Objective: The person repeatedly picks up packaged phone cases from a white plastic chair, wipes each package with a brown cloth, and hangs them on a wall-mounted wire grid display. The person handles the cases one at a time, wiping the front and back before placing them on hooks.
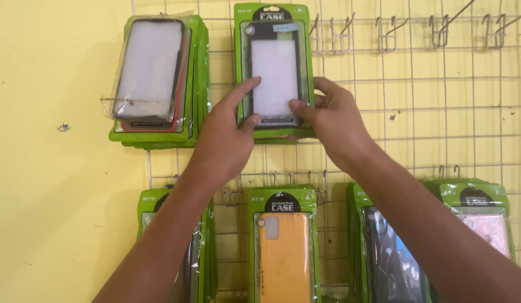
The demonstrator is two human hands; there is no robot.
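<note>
Behind hands (283,120), green case pack (273,73) bottom edge hidden.

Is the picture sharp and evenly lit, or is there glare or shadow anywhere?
Head view: even, soft light on the yellow wall; faint sheen on the plastic-wrapped case at upper left; both hands and the green case pack look sharp, little shadow.

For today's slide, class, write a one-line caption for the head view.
Both hands, left and right, grip a green-packaged phone case against a wire display grid.
</note>
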